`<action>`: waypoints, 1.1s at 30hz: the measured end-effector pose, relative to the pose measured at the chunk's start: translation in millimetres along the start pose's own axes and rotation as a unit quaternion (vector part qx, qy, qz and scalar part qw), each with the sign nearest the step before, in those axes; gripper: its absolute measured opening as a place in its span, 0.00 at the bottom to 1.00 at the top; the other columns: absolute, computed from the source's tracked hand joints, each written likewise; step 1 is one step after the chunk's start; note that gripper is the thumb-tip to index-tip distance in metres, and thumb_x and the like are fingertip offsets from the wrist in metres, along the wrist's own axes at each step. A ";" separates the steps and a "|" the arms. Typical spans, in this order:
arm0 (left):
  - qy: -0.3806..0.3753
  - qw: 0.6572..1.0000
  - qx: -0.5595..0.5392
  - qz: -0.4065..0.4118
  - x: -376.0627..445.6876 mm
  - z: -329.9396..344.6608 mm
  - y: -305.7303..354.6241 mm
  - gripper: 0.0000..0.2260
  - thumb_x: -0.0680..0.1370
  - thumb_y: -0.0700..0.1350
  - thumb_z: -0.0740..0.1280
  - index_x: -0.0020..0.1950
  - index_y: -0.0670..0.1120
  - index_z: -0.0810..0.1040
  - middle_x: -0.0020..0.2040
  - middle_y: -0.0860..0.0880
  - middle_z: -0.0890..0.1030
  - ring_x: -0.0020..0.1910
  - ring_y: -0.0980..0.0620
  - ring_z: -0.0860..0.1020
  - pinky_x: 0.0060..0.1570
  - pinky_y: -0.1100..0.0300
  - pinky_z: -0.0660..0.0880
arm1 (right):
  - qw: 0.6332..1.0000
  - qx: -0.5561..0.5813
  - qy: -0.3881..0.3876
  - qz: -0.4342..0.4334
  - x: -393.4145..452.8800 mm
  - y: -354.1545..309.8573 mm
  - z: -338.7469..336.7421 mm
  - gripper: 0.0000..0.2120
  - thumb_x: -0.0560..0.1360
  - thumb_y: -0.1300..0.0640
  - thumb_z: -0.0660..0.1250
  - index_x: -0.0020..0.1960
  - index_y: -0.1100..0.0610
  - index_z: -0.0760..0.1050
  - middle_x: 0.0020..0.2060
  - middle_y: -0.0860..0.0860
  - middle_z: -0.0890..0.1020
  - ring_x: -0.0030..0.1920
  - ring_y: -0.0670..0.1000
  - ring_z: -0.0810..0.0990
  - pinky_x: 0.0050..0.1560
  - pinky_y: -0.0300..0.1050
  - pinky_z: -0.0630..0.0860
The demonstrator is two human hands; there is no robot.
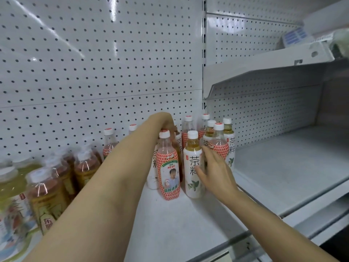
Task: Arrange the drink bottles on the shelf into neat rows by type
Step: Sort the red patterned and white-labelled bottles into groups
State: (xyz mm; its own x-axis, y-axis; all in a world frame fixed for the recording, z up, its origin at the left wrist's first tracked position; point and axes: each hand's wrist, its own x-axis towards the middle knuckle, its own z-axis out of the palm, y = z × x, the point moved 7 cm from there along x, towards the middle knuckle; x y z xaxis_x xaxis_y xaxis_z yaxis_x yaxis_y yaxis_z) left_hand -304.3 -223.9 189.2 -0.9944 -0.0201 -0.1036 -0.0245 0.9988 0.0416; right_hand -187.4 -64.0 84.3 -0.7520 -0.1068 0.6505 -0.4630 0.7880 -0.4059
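On the white shelf [175, 220] stands a mixed cluster of bottles. A red-patterned bottle [168, 167] and a white tea bottle [193, 167] stand in front. Behind them are more white tea bottles [228, 140] and red-patterned bottles [219, 146]. My left hand [164, 122] reaches over the cluster, its fingers curled down on the top of a white tea bottle [179, 142] just behind the front red one. My right hand [215, 169] is beside the front white tea bottle, fingers spread and touching its right side. Part of the bottles behind it is hidden.
Amber tea bottles [86, 167] and yellow-green bottles [13, 190] fill the left of the shelf, blurred. Two red-patterned bottles [109, 142] stand at the pegboard back wall [94, 72]. A lower grey shelf [287, 167] lies to the right, under an upper shelf [264, 72].
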 end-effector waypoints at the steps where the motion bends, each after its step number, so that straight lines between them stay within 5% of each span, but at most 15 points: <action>1: 0.008 0.999 -0.031 -0.003 0.5 0.0 -3.5 0.28 0.69 0.50 0.79 0.63 0.37 0.76 0.57 0.42 0.79 0.50 0.43 0.77 0.55 0.50 0.77 | 1.000 0.004 0.000 0.002 -0.2 0.5 0.6 0.35 0.75 0.52 0.68 0.76 0.54 0.56 0.67 0.51 0.71 0.67 0.51 0.70 0.64 0.50 0.72; 6: 0.087 0.977 -0.193 0.017 -14.2 -33.7 -13.2 0.25 0.68 0.48 0.80 0.56 0.37 0.75 0.41 0.45 0.79 0.36 0.50 0.76 0.40 0.57 0.76 | 0.999 0.032 0.004 0.010 0.8 2.7 8.0 0.35 0.74 0.52 0.69 0.76 0.53 0.56 0.69 0.51 0.70 0.68 0.51 0.68 0.66 0.49 0.70; 9: 0.173 0.944 -0.275 0.051 -39.1 -84.9 -19.1 0.22 0.70 0.46 0.78 0.58 0.37 0.78 0.52 0.43 0.82 0.46 0.47 0.80 0.53 0.52 0.79 | 0.999 0.051 0.006 0.019 0.8 5.3 13.5 0.36 0.73 0.52 0.70 0.75 0.52 0.56 0.69 0.51 0.69 0.70 0.52 0.67 0.67 0.52 0.69; 15: 0.341 0.865 -0.344 0.131 -120.1 -166.9 -24.8 0.18 0.77 0.46 0.72 0.65 0.42 0.78 0.63 0.47 0.79 0.60 0.50 0.77 0.61 0.53 0.75 | 0.996 0.081 0.002 0.035 1.0 6.0 19.6 0.38 0.74 0.53 0.70 0.77 0.55 0.53 0.73 0.52 0.65 0.73 0.53 0.62 0.69 0.51 0.63; 19: 0.409 0.819 -0.380 0.134 -161.4 -183.3 -38.7 0.19 0.81 0.46 0.66 0.70 0.42 0.73 0.65 0.47 0.77 0.60 0.50 0.78 0.53 0.56 0.80 | 0.995 0.093 0.002 0.034 -0.8 3.7 18.1 0.39 0.74 0.54 0.71 0.77 0.56 0.52 0.73 0.54 0.65 0.72 0.54 0.63 0.68 0.51 0.64; 24: 0.406 0.805 -0.419 0.105 -195.8 -157.1 -58.4 0.11 0.81 0.47 0.65 0.58 0.42 0.79 0.53 0.47 0.82 0.51 0.52 0.81 0.46 0.60 0.78 | 0.994 0.106 -0.011 0.036 2.6 5.5 18.4 0.39 0.73 0.55 0.71 0.76 0.56 0.53 0.72 0.54 0.67 0.72 0.56 0.64 0.66 0.54 0.67; 27: 0.390 0.805 -0.439 0.081 -208.6 -125.6 -69.6 0.12 0.81 0.47 0.66 0.59 0.41 0.80 0.53 0.46 0.82 0.49 0.52 0.81 0.43 0.61 0.77 | 0.992 0.123 -0.014 0.034 5.0 8.3 18.4 0.38 0.73 0.58 0.71 0.76 0.55 0.55 0.69 0.54 0.70 0.70 0.56 0.67 0.65 0.54 0.68; 33: 0.361 0.814 -0.451 0.058 -224.2 -47.2 -88.8 0.16 0.81 0.48 0.66 0.65 0.42 0.79 0.52 0.50 0.83 0.53 0.51 0.81 0.59 0.49 0.77 | 0.992 0.122 -0.005 0.016 3.3 9.2 16.4 0.36 0.74 0.58 0.71 0.75 0.55 0.56 0.66 0.55 0.72 0.67 0.57 0.69 0.62 0.53 0.70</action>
State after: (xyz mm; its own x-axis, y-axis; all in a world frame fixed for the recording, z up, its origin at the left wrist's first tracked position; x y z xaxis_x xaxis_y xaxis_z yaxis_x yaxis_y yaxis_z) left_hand -84.0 -310.2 255.7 -0.7892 -0.2739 0.5496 0.3317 0.5631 0.7569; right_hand -201.8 -67.0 72.2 -0.7725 -0.0909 0.6284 -0.5374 0.6207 -0.5709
